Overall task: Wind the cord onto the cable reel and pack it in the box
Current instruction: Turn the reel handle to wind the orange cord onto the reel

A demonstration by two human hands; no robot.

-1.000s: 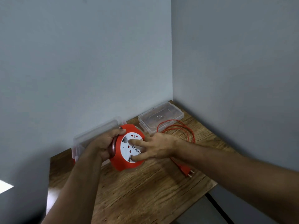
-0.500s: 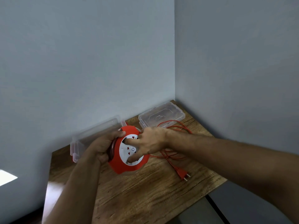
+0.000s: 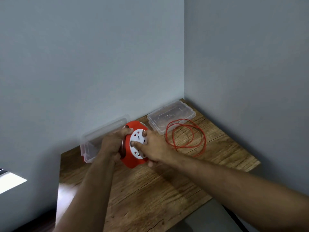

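Note:
A round red cable reel point(image 3: 132, 160) with a white socket face is held upright just above the wooden table point(image 3: 150, 195). My left hand point(image 3: 112, 145) grips its left rim and back. My right hand point(image 3: 154, 148) is pressed on the white face, fingers spread over the sockets. Loose loops of the red cord point(image 3: 186, 137) lie on the table to the right of the reel. The plug is hidden. A clear plastic box point(image 3: 93, 139) stands open against the wall behind my left hand.
The box's clear lid point(image 3: 172, 115) lies flat in the far corner, with the cord loops overlapping its front edge. Grey walls close the table at the back and right. The table's front edge runs diagonally at lower right.
My right hand has turned on the reel's face. The loose cord has shifted and the plug, seen on the table before, is out of sight.

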